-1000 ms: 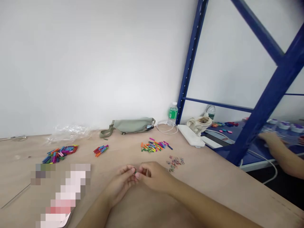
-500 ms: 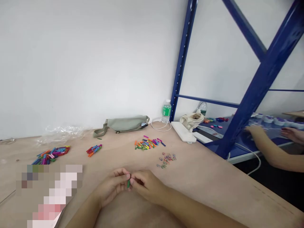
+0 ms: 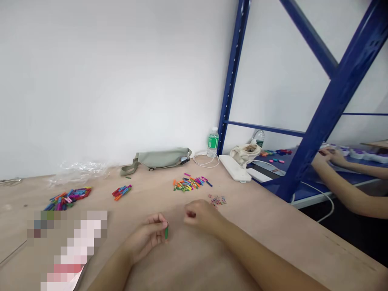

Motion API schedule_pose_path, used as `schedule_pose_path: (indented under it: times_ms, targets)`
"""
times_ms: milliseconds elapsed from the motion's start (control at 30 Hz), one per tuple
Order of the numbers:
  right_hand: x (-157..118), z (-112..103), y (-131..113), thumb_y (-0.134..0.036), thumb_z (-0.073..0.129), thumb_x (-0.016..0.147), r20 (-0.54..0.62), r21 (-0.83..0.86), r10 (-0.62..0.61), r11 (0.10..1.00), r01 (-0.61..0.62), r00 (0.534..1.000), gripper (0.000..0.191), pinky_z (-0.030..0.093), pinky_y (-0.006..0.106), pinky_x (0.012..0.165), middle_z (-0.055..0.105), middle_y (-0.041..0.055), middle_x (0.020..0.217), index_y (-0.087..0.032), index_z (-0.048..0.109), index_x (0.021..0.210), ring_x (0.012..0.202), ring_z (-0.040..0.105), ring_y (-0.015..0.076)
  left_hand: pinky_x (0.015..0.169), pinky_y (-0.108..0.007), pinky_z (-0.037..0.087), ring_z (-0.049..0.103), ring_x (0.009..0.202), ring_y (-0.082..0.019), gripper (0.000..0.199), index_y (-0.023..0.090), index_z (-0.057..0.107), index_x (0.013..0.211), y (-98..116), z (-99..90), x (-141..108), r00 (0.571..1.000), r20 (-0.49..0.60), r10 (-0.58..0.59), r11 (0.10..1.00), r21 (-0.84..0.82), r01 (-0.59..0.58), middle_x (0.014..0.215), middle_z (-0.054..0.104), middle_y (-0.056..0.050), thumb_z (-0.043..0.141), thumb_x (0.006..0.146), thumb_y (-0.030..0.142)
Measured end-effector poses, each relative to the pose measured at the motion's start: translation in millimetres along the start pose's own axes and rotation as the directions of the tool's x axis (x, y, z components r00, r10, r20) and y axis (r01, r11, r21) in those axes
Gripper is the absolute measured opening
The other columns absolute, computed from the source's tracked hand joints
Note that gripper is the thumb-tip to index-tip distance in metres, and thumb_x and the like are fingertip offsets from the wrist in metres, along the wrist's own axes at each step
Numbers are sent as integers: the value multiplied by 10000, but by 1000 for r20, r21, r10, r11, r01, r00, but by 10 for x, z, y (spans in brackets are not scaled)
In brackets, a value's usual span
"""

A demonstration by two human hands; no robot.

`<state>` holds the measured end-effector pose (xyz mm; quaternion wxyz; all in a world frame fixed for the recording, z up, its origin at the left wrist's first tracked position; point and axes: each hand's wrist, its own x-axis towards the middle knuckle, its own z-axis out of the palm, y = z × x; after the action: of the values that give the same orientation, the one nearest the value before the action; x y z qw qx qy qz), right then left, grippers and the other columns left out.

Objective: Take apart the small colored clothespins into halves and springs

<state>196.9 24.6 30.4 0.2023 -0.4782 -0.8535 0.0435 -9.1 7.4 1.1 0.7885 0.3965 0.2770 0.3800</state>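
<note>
The person's left hand (image 3: 146, 237) was curled at the front edge of the view, its fingertips pinching a slim green stick (image 3: 166, 233), probably one half of a miniature wooden clothespin, which stood nearly upright just beyond the fingers. The grip itself was small and partly hidden, so the exact hold was hard to read. The right hand (image 3: 201, 215) was well clear of that stick, its fingers bunched loosely inward, and whether it held anything tiny I could not tell. It was the hand nearer a small heap of metal-looking springs (image 3: 217, 200), which lay just ahead of it on the plywood tabletop (image 3: 281, 246).

Farther along the tabletop lay three piles of multicoloured clothespin pieces (image 3: 191, 182) (image 3: 121, 192) (image 3: 68, 198), and a pixelated, unreadable object (image 3: 68, 246) sat at the lower left. Against the wall were crumpled clear plastic (image 3: 79, 169), an olive waist bag (image 3: 156, 158), and a green-labelled water bottle (image 3: 212, 141) beside a white cable (image 3: 204, 161). A white power strip (image 3: 234, 168) and a cream cloth bag (image 3: 245, 152) lay near a blue steel shelf frame (image 3: 233, 72). Beyond it, a co-worker's hands (image 3: 325, 158) worked over a blue surface (image 3: 306, 188).
</note>
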Motion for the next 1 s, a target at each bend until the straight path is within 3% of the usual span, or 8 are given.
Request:
schedule_pose_path:
  times_ms: [100,233,400,500,633,733,867,1000]
  targets:
    - [16,-159,144,-201,493,652,-13,-164,281,946,-279,960,182,196,214,439,510,20,501,-155,477,477,469,424,105,581,-228,407,501,503,-77,71,154,568,709,9,-5,17,1000,-8,5,999,-50,-6,584,544,18,622,662,146]
    - [-1,-245,300,-188,504,645,-23,-218,399,893,-394,917,202,181,223,431,497,36,491,-148,453,453,451,422,107,615,-252,423,537,525,-97,101,160,560,747,14,-15,40,999,-33,17,997,-75,-19,577,543,19,622,670,179]
    - [0,-242,282,-229,476,718,-26,-169,343,924,-342,939,228,255,217,460,542,43,564,-146,494,506,533,478,124,662,-292,425,589,623,-153,189,183,535,808,-18,-34,75,983,-124,137,990,-20,-141,634,584,3,629,667,267]
    - [2,-153,97,-300,465,768,-18,145,164,976,-160,986,173,354,201,515,592,36,711,-157,562,750,600,517,117,664,-280,415,574,635,-144,207,180,528,801,-31,-25,92,954,-163,253,964,131,-233,662,598,-1,609,679,326]
    - [-9,48,-205,-319,574,707,-39,479,-83,873,91,996,281,430,201,579,603,34,862,-178,551,948,633,545,109,673,-270,402,544,664,-137,203,179,539,790,-33,19,94,935,-75,345,879,374,-294,688,602,3,581,693,352]
    - [42,151,-293,-290,540,740,-61,492,-129,859,143,990,205,443,209,609,619,27,817,-187,590,909,647,559,117,684,-279,402,533,683,-146,183,193,541,790,-30,37,92,920,-32,391,828,448,-336,690,590,8,560,700,351]
    - [305,136,-131,-229,501,754,-98,360,-90,925,120,991,175,436,210,636,633,25,829,-193,606,889,684,570,123,650,-284,408,528,682,-157,181,200,537,865,-17,-15,107,877,-110,468,738,595,-319,734,585,-8,511,719,303]
    - [666,19,184,-164,523,694,-148,184,49,983,-21,988,162,417,241,659,640,43,824,-184,629,815,728,567,157,596,-266,396,511,657,-150,166,183,562,820,7,-121,114,820,-134,556,518,828,-216,740,566,-18,460,693,156]
